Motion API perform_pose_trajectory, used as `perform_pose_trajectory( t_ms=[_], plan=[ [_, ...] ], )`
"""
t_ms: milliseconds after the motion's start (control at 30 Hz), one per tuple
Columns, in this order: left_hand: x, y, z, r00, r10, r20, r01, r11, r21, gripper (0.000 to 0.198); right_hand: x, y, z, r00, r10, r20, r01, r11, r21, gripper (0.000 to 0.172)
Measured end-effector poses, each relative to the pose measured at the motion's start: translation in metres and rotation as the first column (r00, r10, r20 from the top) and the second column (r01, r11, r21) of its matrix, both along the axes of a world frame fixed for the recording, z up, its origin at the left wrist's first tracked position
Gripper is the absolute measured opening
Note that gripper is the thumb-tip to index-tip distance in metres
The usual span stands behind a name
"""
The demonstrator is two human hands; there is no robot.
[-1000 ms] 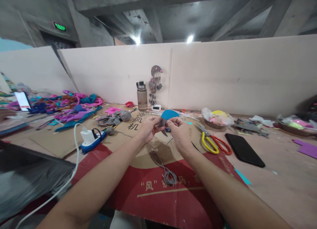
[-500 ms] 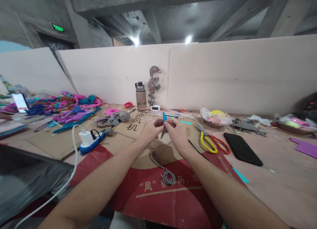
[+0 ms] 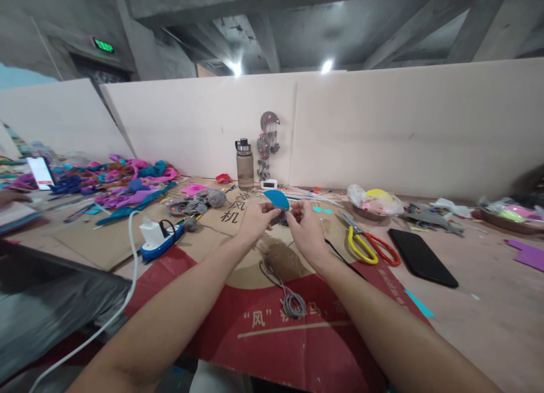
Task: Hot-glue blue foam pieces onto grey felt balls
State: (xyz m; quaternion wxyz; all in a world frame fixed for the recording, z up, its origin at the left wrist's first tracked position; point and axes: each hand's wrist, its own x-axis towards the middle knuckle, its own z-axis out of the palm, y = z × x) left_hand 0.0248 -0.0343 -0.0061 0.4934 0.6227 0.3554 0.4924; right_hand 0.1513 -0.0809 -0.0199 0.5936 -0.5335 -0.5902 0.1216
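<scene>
A small blue felt piece [image 3: 277, 199] with a curved top edge is held up over the cardboard, its lower part hidden by fingers. My left hand [image 3: 258, 223] pinches it at the left between thumb and fingers. My right hand [image 3: 306, 229] is closed at its lower right edge, fingertips pressed together on it. Below my hands, a coil of grey cord [image 3: 293, 302] lies on the red printed part of the cardboard sheet [image 3: 272, 347]. Scissors [image 3: 361, 243] with one yellow and one red handle lie to the right of my right hand.
A black phone [image 3: 423, 258] lies right of the scissors. A blue power strip [image 3: 161, 244] with a white plug and cable sits at left. Behind stand a water bottle [image 3: 245, 169] and a small white clock [image 3: 268, 184]. Coloured felt scraps [image 3: 127, 183] pile up at left.
The blue felt piece has turned from nearly edge-on to showing its broad curved face. My hands have moved slightly apart around it. The view has shifted slightly.
</scene>
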Motion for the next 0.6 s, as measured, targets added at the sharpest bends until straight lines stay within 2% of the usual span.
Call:
perform_pose_trajectory(
  t_ms=[133,233,367,600],
  plan=[
    [0.002,0.006,-0.006,0.980,-0.040,0.197,0.062,0.992,-0.108,0.014,0.002,0.003,-0.003,1.000,0.008,-0.022,-0.008,1.000,-0.012,0.019],
    [0.003,0.007,-0.007,0.960,-0.029,0.277,0.073,0.986,-0.148,0.022,0.004,0.006,-0.006,0.998,0.019,-0.062,-0.021,0.999,-0.033,0.021],
    [0.003,0.005,-0.005,0.949,-0.024,0.316,0.083,0.981,-0.175,0.030,0.007,0.010,-0.008,0.992,0.036,-0.117,-0.043,0.997,-0.058,0.024],
    [0.003,0.003,-0.003,0.944,-0.088,0.317,0.152,0.971,-0.182,0.023,0.011,0.007,-0.005,0.994,0.030,-0.104,-0.038,0.997,-0.067,0.016]
  ],
)
